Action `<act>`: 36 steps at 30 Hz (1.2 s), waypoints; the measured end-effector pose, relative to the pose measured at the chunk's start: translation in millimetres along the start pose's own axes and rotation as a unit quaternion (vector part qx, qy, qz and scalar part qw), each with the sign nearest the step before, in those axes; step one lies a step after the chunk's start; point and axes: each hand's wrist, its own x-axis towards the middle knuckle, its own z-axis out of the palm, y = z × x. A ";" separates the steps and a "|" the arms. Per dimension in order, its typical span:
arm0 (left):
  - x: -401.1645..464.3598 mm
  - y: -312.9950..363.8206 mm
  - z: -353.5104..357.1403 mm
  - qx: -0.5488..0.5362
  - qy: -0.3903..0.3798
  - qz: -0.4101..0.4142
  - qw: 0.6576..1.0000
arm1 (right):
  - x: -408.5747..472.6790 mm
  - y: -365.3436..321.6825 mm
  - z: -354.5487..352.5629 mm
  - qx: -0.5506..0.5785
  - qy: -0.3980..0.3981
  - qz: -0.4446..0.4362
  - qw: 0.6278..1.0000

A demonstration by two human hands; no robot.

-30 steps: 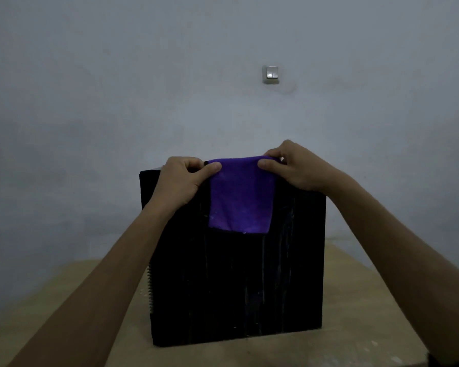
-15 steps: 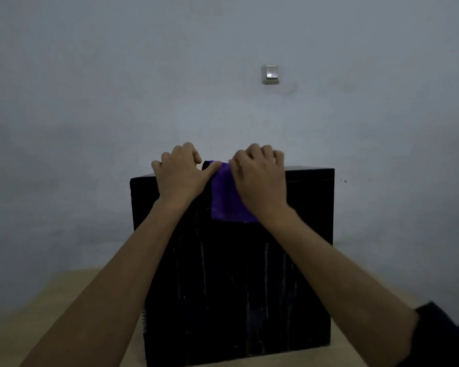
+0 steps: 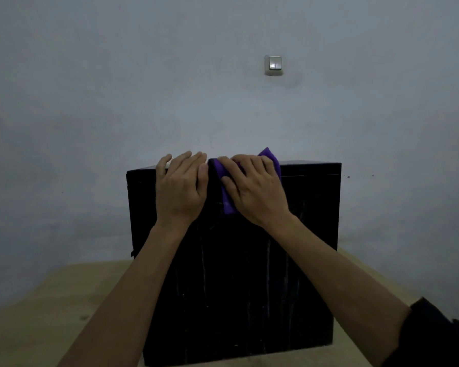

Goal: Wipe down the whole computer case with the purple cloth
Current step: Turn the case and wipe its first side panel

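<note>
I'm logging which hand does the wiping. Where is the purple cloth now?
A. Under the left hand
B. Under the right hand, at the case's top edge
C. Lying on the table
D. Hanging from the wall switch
B: the purple cloth shows under the right hand at the computer case top edge.

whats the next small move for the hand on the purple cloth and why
Probably draw the right hand down the near face of the computer case, keeping the purple cloth pressed flat. The cloth sits under that hand at the top edge, the face below shows pale streaks, and the left hand rests on the case beside it, steadying it.
</note>
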 end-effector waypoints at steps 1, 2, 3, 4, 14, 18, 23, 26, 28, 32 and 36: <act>0.0 -0.3 -0.8 -0.003 0.001 -0.001 1.000 | -3.7 8.8 -1.4 -0.008 0.012 0.015 1.000; 0.2 -0.9 -1.9 -0.007 -0.001 -0.001 1.000 | -8.5 19.9 -3.0 -0.018 0.023 0.036 0.999; 0.3 -1.3 -2.8 -0.011 -0.005 -0.001 1.000 | -14.0 31.7 -4.5 -0.026 0.032 0.059 0.997; 0.8 -1.0 -3.7 -0.015 -0.009 -0.003 1.000 | -19.4 43.1 -6.1 -0.030 0.039 0.084 0.995; 6.7 45.1 5.3 -0.053 -0.045 -0.071 0.995 | -3.6 -0.7 5.3 -0.021 0.030 0.124 0.992; 1.7 48.1 11.5 -0.031 -0.019 -0.064 0.997 | -9.5 17.3 0.7 -0.011 0.014 0.065 0.998; 1.0 43.8 13.6 -0.032 -0.004 -0.069 0.997 | -36.1 76.4 -11.1 -0.028 0.054 0.160 0.985; 2.9 51.9 16.3 -0.023 -0.008 -0.083 0.996 | -41.7 89.5 -12.3 -0.035 0.063 0.209 0.975; 5.5 69.0 21.6 -0.022 -0.016 -0.064 0.998 | -37.1 77.9 -8.9 -0.049 0.067 0.232 0.969; 7.8 119.1 36.1 -0.081 -0.027 -0.011 0.996 | -33.8 57.4 1.4 -0.052 0.030 0.186 0.981; 3.6 120.1 42.6 -0.068 -0.006 -0.015 0.998 | -35.9 75.4 -9.7 -0.037 0.015 0.121 0.992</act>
